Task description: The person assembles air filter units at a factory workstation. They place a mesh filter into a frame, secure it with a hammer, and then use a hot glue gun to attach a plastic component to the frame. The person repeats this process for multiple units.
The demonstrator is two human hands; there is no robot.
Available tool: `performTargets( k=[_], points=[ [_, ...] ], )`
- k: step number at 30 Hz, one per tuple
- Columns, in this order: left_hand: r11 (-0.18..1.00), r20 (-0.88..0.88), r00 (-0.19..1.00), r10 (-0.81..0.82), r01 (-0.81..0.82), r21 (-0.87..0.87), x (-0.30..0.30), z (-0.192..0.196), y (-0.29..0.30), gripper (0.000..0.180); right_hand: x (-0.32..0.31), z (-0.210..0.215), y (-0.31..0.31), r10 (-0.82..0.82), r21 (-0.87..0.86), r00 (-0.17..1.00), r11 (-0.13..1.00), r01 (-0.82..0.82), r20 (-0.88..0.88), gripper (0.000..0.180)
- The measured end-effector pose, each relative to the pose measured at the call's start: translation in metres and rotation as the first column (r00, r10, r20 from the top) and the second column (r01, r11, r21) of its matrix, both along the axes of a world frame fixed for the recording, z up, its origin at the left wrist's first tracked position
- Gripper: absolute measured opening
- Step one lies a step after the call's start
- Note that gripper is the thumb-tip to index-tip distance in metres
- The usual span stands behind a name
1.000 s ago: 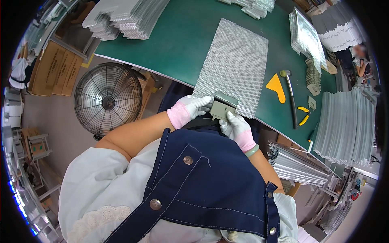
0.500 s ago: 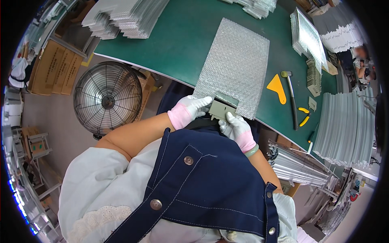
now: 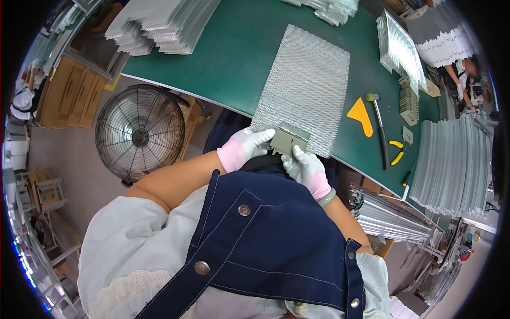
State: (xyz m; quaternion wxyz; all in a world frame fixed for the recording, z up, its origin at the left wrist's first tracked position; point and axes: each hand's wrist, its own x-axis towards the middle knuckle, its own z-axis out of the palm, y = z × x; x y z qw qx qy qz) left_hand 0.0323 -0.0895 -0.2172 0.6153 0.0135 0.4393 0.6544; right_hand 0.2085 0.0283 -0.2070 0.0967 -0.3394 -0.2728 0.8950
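Note:
A silvery mesh panel (image 3: 308, 80) lies flat on the green table, its near edge at the table's front. At the notch in that edge sits a grey-green plastic plate (image 3: 287, 142) with small tabs along its near side. My left hand (image 3: 248, 145), in a white glove with a pink cuff, grips the plate's left end, fingers and thumb around it. My right hand (image 3: 305, 169), gloved alike, pinches its lower right part with the thumb on top. The fingers beneath the plate are partly hidden.
Right of the panel lie an orange scraper (image 3: 361, 117), a hammer (image 3: 379, 130), yellow-handled pliers (image 3: 396, 152) and a small grey-green part (image 3: 407, 135). Stacked mesh panels (image 3: 164, 24) stand at the far left, more panels (image 3: 451, 165) at the right. A floor fan (image 3: 140, 137) is on my left.
The plate has shifted up against the panel's notch, and the dark gap along its upper side has closed. Both hands keep hold of it with little other movement.

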Motion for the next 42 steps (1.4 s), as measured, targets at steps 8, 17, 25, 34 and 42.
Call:
performTargets(
  k=[8,17,25,34,42],
  points=[
    [0.92,-0.225,0.923,-0.311,0.234,-0.314,0.001,0.017,0.0,0.038,0.01,0.019,0.002,-0.054,0.081,0.993,0.996,0.045,0.104,0.035],
    [0.952,-0.063,0.969,-0.24,0.222,-0.212,-0.001,0.009,-0.001,0.029,0.019,-0.001,0.011,-0.147,-0.034,0.98,0.989,0.144,-0.136,0.032],
    [0.852,-0.267,0.809,-0.523,0.495,-0.169,-0.018,0.051,-0.012,0.048,0.04,0.0,0.02,0.069,0.036,0.985,0.997,-0.075,0.159,0.051],
    [0.825,-0.709,-0.685,0.168,0.491,-0.279,-0.069,0.041,0.109,0.057,-0.003,0.0,0.001,0.281,0.132,0.944,0.943,-0.305,0.171,0.048],
    [0.732,-0.699,-0.713,0.063,0.509,-0.453,-0.069,0.039,0.12,0.063,-0.024,-0.004,-0.015,-0.043,0.197,0.989,0.98,0.015,0.141,0.041]
  ],
)
